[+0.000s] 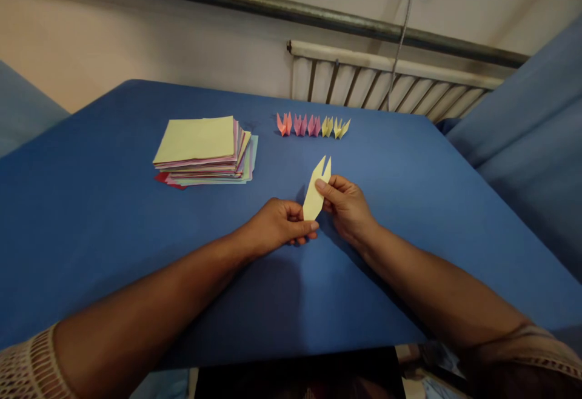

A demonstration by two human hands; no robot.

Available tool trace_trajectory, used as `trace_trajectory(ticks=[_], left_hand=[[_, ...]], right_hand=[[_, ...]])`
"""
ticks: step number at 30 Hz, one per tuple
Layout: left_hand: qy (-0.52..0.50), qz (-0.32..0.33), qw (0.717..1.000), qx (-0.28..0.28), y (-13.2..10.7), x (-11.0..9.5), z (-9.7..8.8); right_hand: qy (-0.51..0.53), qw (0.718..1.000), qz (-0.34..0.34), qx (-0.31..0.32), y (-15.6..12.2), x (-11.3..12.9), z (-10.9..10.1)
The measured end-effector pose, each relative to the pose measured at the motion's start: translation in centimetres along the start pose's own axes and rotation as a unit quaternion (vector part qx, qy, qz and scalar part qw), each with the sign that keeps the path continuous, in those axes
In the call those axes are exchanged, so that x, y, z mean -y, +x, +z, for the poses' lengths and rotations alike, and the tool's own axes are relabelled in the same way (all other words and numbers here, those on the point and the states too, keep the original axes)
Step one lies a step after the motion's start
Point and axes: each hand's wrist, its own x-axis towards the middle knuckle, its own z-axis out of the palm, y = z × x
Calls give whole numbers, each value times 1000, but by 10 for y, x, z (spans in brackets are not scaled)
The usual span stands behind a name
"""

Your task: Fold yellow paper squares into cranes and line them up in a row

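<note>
A pale yellow folded paper [314,197], flat with two narrow points at its top end, is held up over the table between both hands. My left hand [282,226] grips its lower end, the thumb lying across the bottom edge. My right hand [348,205] pinches its right side, thumb on the front and fingers behind. Beyond the hands stands a row of small folded paper figures with raised points: an orange-pink one [284,125] at the left, purple-pink ones [307,125] in the middle and yellow ones [335,128] at the right.
A thick stack of coloured paper sheets [200,141], yellow on top, lies at the left on the blue-covered table [113,217]. Behind the table are a radiator [345,77] and a horizontal pipe [254,8]. Blue curtain cloth [531,126] hangs at the right.
</note>
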Motion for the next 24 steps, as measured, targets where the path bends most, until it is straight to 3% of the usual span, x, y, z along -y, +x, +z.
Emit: trace_trajectory(ticks=[3,7,11,17,24], left_hand=[[30,6,999,33,-1,0,-5],[-1,144,984,-104,2,1,-11],[50,222,967,-118,-2,-2,-12],[142,237,954,-117,-6,-5,-14],[82,220,967,-99,-3,-3,-15]], right_hand=[[30,999,31,-2,7,3,-6],[22,998,59,31,8,5,-7],[-7,996,56,67,6,3,-7],[-41,996,25,81,6,2,-5],[1,995,46,89,4,1,-1]])
